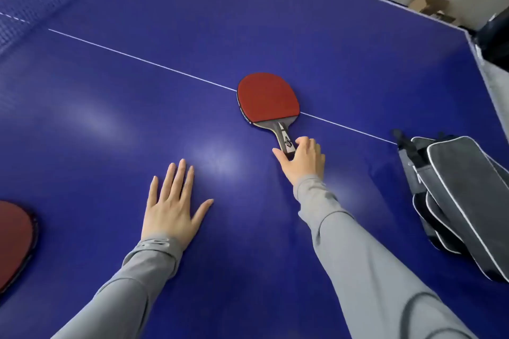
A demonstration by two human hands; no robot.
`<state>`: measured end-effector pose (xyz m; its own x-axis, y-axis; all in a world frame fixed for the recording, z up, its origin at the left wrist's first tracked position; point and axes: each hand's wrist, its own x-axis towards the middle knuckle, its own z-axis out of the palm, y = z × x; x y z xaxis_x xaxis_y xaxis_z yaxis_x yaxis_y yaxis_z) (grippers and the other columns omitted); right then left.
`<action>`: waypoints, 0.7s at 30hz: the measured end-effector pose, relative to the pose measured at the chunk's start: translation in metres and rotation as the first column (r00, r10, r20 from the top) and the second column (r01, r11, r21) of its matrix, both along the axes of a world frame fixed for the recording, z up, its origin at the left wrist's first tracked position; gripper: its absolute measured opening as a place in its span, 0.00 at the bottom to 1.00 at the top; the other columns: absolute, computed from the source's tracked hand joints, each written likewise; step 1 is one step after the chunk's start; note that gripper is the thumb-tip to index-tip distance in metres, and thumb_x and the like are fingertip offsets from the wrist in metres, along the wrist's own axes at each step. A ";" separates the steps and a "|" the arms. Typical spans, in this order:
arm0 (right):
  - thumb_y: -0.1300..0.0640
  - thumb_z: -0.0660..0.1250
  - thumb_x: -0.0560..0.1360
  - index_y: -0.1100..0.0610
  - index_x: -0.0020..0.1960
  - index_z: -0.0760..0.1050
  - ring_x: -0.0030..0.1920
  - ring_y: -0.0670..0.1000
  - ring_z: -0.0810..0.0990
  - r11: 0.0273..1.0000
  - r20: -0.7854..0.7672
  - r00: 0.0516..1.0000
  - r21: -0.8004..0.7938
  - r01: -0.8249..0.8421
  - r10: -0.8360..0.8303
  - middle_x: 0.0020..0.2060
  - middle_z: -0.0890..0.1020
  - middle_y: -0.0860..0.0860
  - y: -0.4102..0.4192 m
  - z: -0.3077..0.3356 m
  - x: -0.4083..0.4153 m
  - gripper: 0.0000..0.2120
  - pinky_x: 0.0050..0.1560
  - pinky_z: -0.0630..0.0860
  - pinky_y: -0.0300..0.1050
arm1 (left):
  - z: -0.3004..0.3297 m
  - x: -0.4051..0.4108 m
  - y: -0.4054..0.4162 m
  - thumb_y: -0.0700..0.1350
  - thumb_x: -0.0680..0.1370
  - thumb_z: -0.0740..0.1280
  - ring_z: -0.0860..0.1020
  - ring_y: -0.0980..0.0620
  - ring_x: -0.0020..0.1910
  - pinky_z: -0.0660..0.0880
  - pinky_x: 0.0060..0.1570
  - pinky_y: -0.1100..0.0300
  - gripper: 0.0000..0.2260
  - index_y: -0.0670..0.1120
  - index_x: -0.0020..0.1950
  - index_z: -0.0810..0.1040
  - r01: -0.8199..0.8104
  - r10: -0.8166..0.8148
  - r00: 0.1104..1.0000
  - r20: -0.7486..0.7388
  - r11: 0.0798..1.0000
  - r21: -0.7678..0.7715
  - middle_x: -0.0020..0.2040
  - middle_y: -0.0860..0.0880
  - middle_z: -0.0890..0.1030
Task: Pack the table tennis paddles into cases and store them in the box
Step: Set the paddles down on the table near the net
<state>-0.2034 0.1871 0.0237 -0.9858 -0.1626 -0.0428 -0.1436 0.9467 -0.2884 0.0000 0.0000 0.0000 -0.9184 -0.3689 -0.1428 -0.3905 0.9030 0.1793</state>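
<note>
Early stage: no paddle cased yet, nothing stored; no box on the table in view.

Table [110, 132] w/ pile of grey cases [462, 201] at R edge. Paddle [267, 99] lies mid-table on white line, 2nd paddle [13, 239] at L edge. L hand [172, 209] flat, fingers spread, holding nothing. R hand [303, 159] fingers curled round handle end, paddle not lifted.

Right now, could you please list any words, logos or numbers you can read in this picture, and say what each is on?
No text is legible.
Red-rubber table tennis paddle, black edge tape: white lettering, too small to read.
Its wooden handle, pinched by the right hand: a black-and-white emblem, no readable letters.
Grey zip cases with white piping: no print visible.
</note>
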 end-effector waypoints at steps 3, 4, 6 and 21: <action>0.38 0.67 0.69 0.59 0.56 0.69 0.56 0.58 0.74 0.999 -0.041 0.998 -0.025 0.036 -0.037 0.53 0.78 0.55 -0.009 -0.004 -0.006 0.28 0.53 0.68 0.52 | -0.002 -0.003 -0.001 0.66 0.76 0.38 0.52 0.51 0.76 0.51 0.73 0.46 0.36 0.45 0.76 0.56 -0.011 0.010 1.000 -0.027 0.999 -0.050 0.77 0.48 0.56; 0.39 0.67 0.69 0.60 0.55 0.69 0.55 0.59 0.74 0.998 -0.044 0.998 -0.035 0.046 -0.047 0.52 0.78 0.55 -0.011 -0.005 -0.008 0.27 0.52 0.68 0.52 | -0.006 -0.002 -0.001 0.66 0.76 0.39 0.52 0.51 0.76 0.51 0.73 0.46 0.36 0.45 0.76 0.56 -0.009 0.006 0.999 -0.045 0.997 -0.077 0.77 0.48 0.56; 0.40 0.66 0.71 0.60 0.54 0.69 0.54 0.60 0.75 0.998 -0.046 0.998 -0.037 0.042 -0.044 0.51 0.79 0.56 -0.016 -0.007 -0.010 0.25 0.51 0.69 0.52 | -0.007 -0.002 -0.001 0.66 0.76 0.39 0.52 0.50 0.76 0.51 0.73 0.46 0.36 0.44 0.76 0.56 -0.004 0.001 0.999 -0.044 0.996 -0.084 0.77 0.48 0.56; 0.46 0.66 0.72 0.58 0.47 0.67 0.46 0.59 0.76 0.937 -0.107 0.986 -0.338 0.088 -0.131 0.42 0.78 0.53 -0.010 0.013 0.070 0.16 0.37 0.63 0.44 | 0.010 0.002 -0.007 0.72 0.66 0.27 0.43 0.52 0.77 0.40 0.75 0.53 0.46 0.49 0.77 0.51 0.015 -0.012 0.999 -0.031 0.996 0.093 0.78 0.51 0.47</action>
<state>-0.1333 0.1768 0.0368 -0.9920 -0.0369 0.1210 -0.1002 0.8124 -0.5744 0.0024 -0.0067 0.0095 -0.9276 -0.3429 -0.1484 -0.3717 0.8868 0.2745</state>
